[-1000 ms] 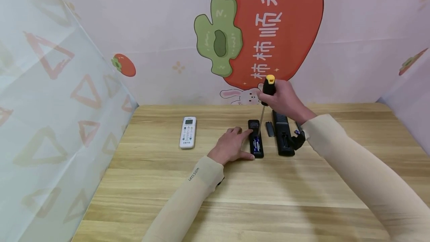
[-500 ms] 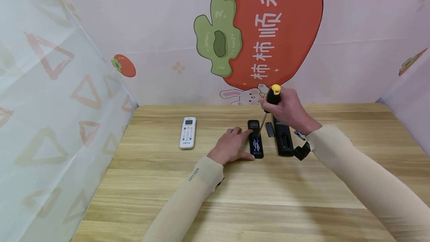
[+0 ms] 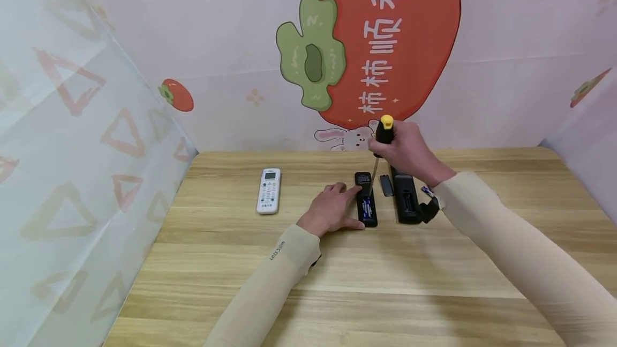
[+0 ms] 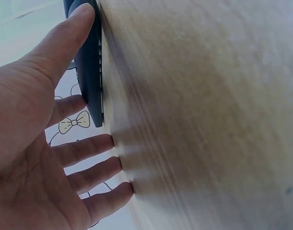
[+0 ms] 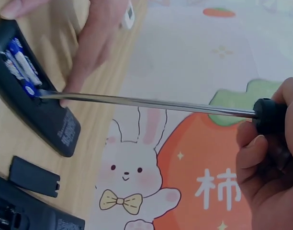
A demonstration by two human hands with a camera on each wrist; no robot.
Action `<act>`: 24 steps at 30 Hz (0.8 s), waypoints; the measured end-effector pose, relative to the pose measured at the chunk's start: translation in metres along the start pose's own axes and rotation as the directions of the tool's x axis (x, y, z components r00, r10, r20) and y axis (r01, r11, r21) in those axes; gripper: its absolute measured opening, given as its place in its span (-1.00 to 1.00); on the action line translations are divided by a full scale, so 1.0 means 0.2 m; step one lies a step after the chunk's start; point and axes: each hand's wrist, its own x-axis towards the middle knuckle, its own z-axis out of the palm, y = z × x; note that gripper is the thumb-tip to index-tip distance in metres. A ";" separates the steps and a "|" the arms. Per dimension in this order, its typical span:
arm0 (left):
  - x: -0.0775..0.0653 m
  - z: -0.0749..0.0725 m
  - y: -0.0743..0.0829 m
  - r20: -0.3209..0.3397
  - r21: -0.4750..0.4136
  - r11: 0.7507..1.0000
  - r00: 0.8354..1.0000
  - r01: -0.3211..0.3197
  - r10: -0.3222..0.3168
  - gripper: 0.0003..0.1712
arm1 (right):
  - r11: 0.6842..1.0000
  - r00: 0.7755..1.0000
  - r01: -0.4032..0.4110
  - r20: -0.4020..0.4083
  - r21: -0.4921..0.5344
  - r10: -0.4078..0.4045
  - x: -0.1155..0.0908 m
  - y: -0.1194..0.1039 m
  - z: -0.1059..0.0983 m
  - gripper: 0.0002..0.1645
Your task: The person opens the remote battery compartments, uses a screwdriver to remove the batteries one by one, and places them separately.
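A black remote control (image 3: 365, 180) lies back-up on the table, its battery bay uncovered with blue-and-silver batteries (image 5: 23, 62) inside. My left hand (image 3: 330, 210) rests beside it, index finger and thumb touching its left side; the other fingers are extended onto the table. My right hand (image 3: 407, 149) grips the black and yellow handle of a screwdriver (image 3: 384, 131). The long metal shaft (image 5: 151, 104) slants down, and its tip is at the end of the batteries in the bay. In the right wrist view, fingers and thumb wrap the handle.
A loose battery cover (image 3: 386, 186) lies between the black remote and a larger dark remote (image 3: 407, 202) with an open bay. Loose batteries (image 3: 427, 191) lie farther right, partly hidden by the right wrist. A white remote (image 3: 268, 191) lies left. A printed backdrop (image 3: 231, 106) rises behind the table.
My right hand tipped the screwdriver handle right and down, then brought it back left and slightly up. Its tip stays at the batteries. The left hand and the remote have hardly moved.
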 end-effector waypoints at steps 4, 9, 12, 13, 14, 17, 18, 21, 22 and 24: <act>0.00 0.00 0.00 0.005 -0.004 1.000 1.000 0.002 -0.002 0.08 | 0.997 0.997 -0.070 0.040 0.019 0.069 0.08 0.04 0.00 -0.68; -0.01 0.00 -0.01 -0.001 -0.007 1.000 1.000 -0.002 0.002 0.09 | 0.990 0.987 -0.139 0.085 0.012 0.138 0.16 0.08 0.01 -0.72; -0.01 0.00 -0.01 -0.002 -0.012 1.000 1.000 -0.002 0.002 0.09 | 0.984 0.978 -0.179 0.109 0.006 0.178 0.20 0.09 0.01 -0.75; -0.01 0.01 -0.01 -0.003 -0.014 1.000 1.000 -0.002 0.002 0.09 | 0.981 0.975 -0.193 0.117 0.009 0.191 0.21 0.09 0.01 -0.77; 0.00 0.01 -0.01 -0.001 -0.018 1.000 1.000 0.000 0.000 0.09 | 0.978 0.971 -0.209 0.123 0.013 0.206 0.22 0.10 0.01 -0.77; 0.00 0.01 -0.01 0.006 -0.021 1.000 1.000 0.004 -0.004 0.09 | 0.968 0.961 -0.248 0.138 0.035 0.241 0.24 0.11 0.01 -0.75; 0.00 0.01 -0.01 0.007 -0.021 1.000 1.000 0.005 -0.005 0.09 | 0.965 0.958 -0.258 0.138 0.042 0.250 0.24 0.11 0.02 -0.75; 0.00 0.01 -0.01 0.005 -0.018 1.000 1.000 0.003 -0.003 0.09 | 0.957 0.952 -0.287 0.128 0.053 0.278 0.25 0.12 0.02 -0.71; 0.00 0.01 -0.01 0.004 -0.018 1.000 1.000 0.003 -0.003 0.09 | 0.954 0.950 -0.294 0.124 0.057 0.285 0.26 0.12 0.02 -0.72; 0.00 0.01 -0.01 -0.001 -0.016 1.000 1.000 0.001 -0.001 0.09 | 0.952 0.950 -0.300 0.115 0.061 0.291 0.26 0.12 0.02 -0.72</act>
